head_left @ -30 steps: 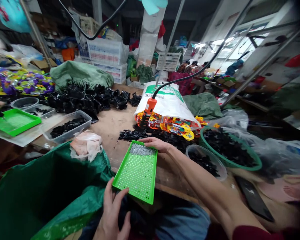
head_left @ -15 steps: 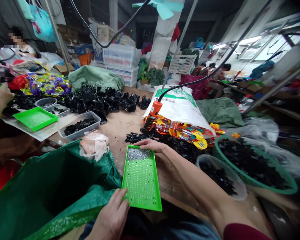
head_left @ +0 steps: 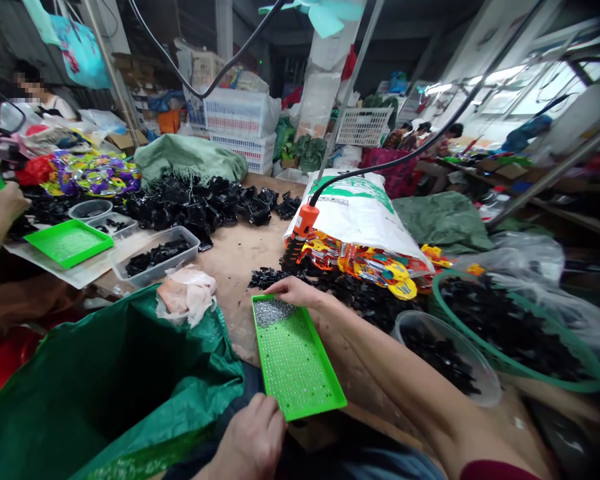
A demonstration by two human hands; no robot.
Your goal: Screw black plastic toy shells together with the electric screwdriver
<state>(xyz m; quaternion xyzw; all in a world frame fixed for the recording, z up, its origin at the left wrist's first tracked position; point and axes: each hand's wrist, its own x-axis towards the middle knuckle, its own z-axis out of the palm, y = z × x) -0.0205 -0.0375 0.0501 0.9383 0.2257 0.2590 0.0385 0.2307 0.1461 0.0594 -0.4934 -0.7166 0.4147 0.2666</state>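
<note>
Between my hands is a shallow bright green tray (head_left: pixel 305 367), its floor dotted with rows of small holes. Many of the holes seem filled with shiny bits, and a few look dark. Loose silvery pieces, perhaps small screws (head_left: pixel 275 311), are heaped at the far end. My left hand (head_left: pixel 257 433) grips the tray's near left corner, fingers curled. At the far edge, my right hand (head_left: pixel 295 293) holds the rim, its fingertips partly hidden. Behind the tray, an orange-handled electric screwdriver (head_left: pixel 306 223) hangs upright from a black cable over small black plastic parts (head_left: pixel 270 276).
A large green sack (head_left: pixel 35 373) gapes open at left. Black parts fill a round tub (head_left: pixel 493 383) and green basket (head_left: pixel 597 383) at right. A white sack (head_left: pixel 360 200) spills orange and yellow pieces. Another person's hand (head_left: pixel 5 203) is at far left, near a second green tray (head_left: pixel 70 243).
The tray has turned, its near end swinging to the right. My left hand has moved right with it, and the silvery heap has shifted toward the far left corner.
</note>
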